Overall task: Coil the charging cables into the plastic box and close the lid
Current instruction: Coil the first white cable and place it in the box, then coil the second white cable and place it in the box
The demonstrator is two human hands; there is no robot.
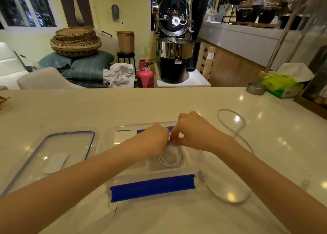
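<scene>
A clear plastic box with blue clips sits open on the white counter in front of me. Inside it lies a coiled white charging cable. My left hand and my right hand meet above the box, and both pinch the top of the coil. A second white cable trails loose on the counter to the right of the box, looping at the back and curving round near the front. The clear lid with a blue rim lies flat to the left of the box.
A metal ashtray and a green tissue box stand at the counter's far right. A wooden tray edge borders the right side. A small object sits at the far left edge.
</scene>
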